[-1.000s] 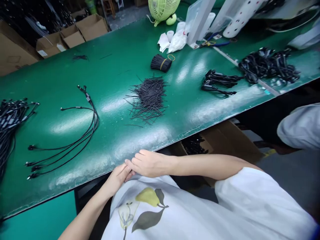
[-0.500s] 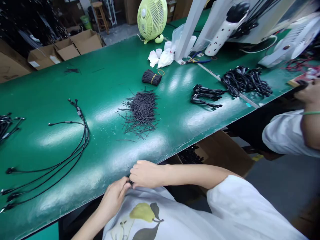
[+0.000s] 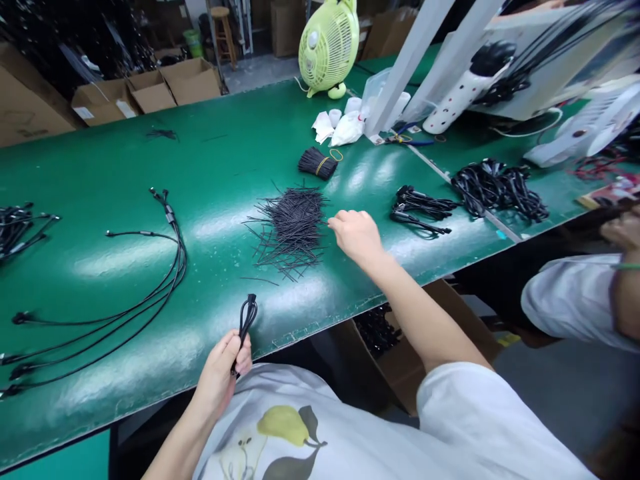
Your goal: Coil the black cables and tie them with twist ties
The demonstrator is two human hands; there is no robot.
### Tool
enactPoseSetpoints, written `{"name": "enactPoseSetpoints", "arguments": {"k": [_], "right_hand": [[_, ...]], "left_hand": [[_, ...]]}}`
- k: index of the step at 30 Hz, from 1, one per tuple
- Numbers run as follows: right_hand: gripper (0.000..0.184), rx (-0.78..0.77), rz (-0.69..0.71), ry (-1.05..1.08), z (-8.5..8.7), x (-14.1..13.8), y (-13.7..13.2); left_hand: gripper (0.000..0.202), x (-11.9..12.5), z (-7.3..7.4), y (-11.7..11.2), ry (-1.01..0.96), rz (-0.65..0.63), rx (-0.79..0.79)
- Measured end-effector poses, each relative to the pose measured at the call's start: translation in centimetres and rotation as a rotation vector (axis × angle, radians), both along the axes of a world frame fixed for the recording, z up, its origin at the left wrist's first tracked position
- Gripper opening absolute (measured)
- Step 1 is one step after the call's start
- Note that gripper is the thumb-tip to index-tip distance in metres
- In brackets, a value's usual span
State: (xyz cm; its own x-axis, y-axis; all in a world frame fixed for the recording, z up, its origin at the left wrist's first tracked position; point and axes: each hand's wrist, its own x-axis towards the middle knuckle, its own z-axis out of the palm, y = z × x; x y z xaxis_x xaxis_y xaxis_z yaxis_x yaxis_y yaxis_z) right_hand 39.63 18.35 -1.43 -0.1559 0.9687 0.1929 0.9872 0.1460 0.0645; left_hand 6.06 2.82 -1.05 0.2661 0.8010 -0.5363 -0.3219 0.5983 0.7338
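Note:
At the table's near edge my left hand (image 3: 223, 370) is closed round a folded black cable (image 3: 246, 320), whose loop sticks up over the green tabletop (image 3: 125, 173). My right hand (image 3: 356, 235) reaches out over the table with its fingers curled loosely, at the right edge of a loose pile of short black twist ties (image 3: 290, 227). I cannot make out anything in it. A banded bundle of ties (image 3: 317, 163) lies just beyond the pile.
Several long black cables (image 3: 125, 300) lie spread at the left, with more at the far left (image 3: 20, 223). Coiled cable heaps (image 3: 420, 203) (image 3: 497, 190) lie at the right. A green fan (image 3: 327, 43), cardboard boxes (image 3: 145, 90) and another person's arm (image 3: 620, 267) border the table.
My hands were together at the table edge. Now my right hand has reached out to the tie pile, and my left hand holds the folded cable up by itself.

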Motion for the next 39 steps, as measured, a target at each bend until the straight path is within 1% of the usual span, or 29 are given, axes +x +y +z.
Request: {"name": "enactPoseSetpoints", "arguments": {"k": [2,4,5,6,7,8,10,11,13,14,15,16,19,21,22,23,25,26,29,31,35,39], "right_hand": [[0.028,0.018,-0.115,0.030,1.1,0.6,-2.0],[0.029,0.053,-0.223,0.064,2.0,0.7,-4.3],[0.029,0.072,-0.253,0.110,2.2,0.3,-5.5],[0.029,0.078,-0.252,0.191,2.3,-0.6,-6.8],[0.028,0.062,-0.218,0.307,2.1,-1.8,-8.1],[0.026,0.018,-0.149,0.445,1.8,-3.4,-9.4],[0.027,-0.143,0.067,0.708,0.9,-7.3,-11.8],[0.028,-0.231,0.171,0.807,0.4,-9.2,-13.0],[0.032,-0.353,0.324,0.915,-0.1,-12.4,-14.8],[0.033,-0.366,0.374,0.915,-0.2,-13.6,-15.4],[0.033,-0.334,0.412,0.873,-0.1,-14.4,-15.8],[0.032,-0.261,0.444,0.790,0.1,-15.0,-15.9],[0.029,0.080,0.578,0.418,1.0,-15.8,-15.4],[0.027,0.257,0.754,0.228,1.7,-16.0,-14.6],[0.026,0.297,0.864,0.165,2.0,-16.1,-14.2],[0.027,0.309,0.971,0.116,2.3,-16.2,-13.8],[0.028,0.279,1.127,0.033,2.9,-16.6,-13.2],[0.028,0.250,1.170,0.004,3.2,-16.8,-13.0],[0.028,0.165,1.214,-0.052,4.0,-17.6,-12.9],[0.031,0.125,1.221,-0.110,4.5,-18.1,-13.1],[0.037,0.122,1.235,-0.213,5.3,-19.3,-13.6],[0.038,0.138,1.255,-0.307,5.5,-19.8,-13.7]], "left_hand": [[0.036,0.0,0.0,-0.2,-0.029,0.017,-0.001],[0.036,0.4,0.1,-0.3,-0.071,0.003,0.003],[0.036,0.8,0.2,-0.3,-0.092,-0.010,0.004],[0.036,1.3,0.4,-0.3,-0.110,-0.026,0.003],[0.035,1.9,0.5,-0.3,-0.125,-0.043,0.003],[0.033,2.5,0.7,-0.3,-0.137,-0.058,0.007],[0.037,3.7,1.0,-0.1,-0.157,-0.073,0.036],[0.041,4.0,1.0,0.0,-0.161,-0.071,0.061],[0.043,4.2,0.8,0.3,-0.139,-0.058,0.117],[0.042,4.0,0.7,0.3,-0.100,-0.052,0.152],[0.039,3.6,0.4,0.3,-0.031,-0.052,0.200],[0.037,3.1,0.2,0.3,0.073,-0.060,0.265],[0.030,1.6,-0.4,-0.1,0.480,-0.097,0.557],[0.028,0.7,-0.6,-0.3,0.671,-0.135,0.707],[0.028,0.3,-0.6,-0.4,0.715,-0.157,0.732],[0.027,-0.1,-0.7,-0.4,0.727,-0.184,0.720],[0.024,-0.8,-0.8,-0.5,0.659,-0.229,0.615],[0.022,-1.1,-0.8,-0.5,0.583,-0.234,0.546],[0.024,-1.8,-0.8,-0.6,0.294,-0.202,0.346],[0.029,-2.0,-0.8,-0.5,0.175,-0.192,0.256],[0.032,-2.1,-0.5,-0.4,0.084,-0.211,0.122],[0.019,-2.1,0.4,-0.5,0.077,-0.220,0.075]]}}
